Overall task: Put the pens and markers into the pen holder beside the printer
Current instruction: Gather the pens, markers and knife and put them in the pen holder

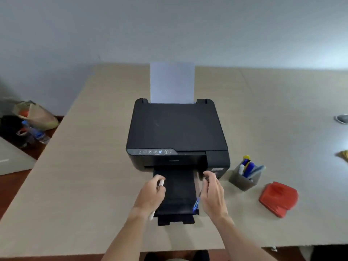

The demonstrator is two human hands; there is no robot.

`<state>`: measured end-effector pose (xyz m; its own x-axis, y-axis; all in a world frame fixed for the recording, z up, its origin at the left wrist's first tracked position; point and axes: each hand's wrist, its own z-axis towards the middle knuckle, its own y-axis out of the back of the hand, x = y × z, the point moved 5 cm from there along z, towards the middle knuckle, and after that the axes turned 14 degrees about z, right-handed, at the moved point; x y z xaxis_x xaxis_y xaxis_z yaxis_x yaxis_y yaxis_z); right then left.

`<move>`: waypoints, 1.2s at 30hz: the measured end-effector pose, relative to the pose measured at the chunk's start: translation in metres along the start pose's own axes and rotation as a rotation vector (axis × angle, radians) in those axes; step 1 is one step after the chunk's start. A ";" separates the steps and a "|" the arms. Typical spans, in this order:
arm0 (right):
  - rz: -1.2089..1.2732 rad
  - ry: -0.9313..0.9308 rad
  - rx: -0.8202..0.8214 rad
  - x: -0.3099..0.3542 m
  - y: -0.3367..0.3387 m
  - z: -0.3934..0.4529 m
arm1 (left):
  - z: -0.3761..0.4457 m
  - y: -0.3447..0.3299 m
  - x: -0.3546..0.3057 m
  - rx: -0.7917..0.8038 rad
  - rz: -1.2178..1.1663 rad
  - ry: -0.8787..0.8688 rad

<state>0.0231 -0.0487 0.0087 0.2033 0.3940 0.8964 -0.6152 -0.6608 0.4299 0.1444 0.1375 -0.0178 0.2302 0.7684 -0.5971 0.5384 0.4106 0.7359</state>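
Note:
A black printer point(177, 129) stands mid-table with its output tray point(177, 193) pulled out toward me. My left hand point(150, 194) is closed on a white marker point(161, 183) at the tray's left edge; the marker's other end pokes out below my wrist. My right hand point(212, 193) holds a blue pen point(196, 203) at the tray's right edge, its blue end pointing down toward me. A grey pen holder point(243, 180) sits right of the printer, with several blue, white and yellow pens and markers in it.
A red folded cloth point(278, 198) lies right of the holder. White paper point(172, 82) stands in the printer's rear feed. The beige table point(84, 176) ends close in front of me. Bags and bottles point(32, 123) sit on the floor at far left.

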 end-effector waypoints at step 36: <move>-0.010 -0.421 -0.463 -0.137 0.224 0.013 | 0.049 -0.135 -0.297 -0.176 0.044 -0.451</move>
<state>-0.1321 -0.2590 -0.0160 0.4358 0.0506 0.8986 -0.8587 -0.2759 0.4319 0.0434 -0.1698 0.0446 0.5989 0.5138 -0.6142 0.3835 0.4893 0.7833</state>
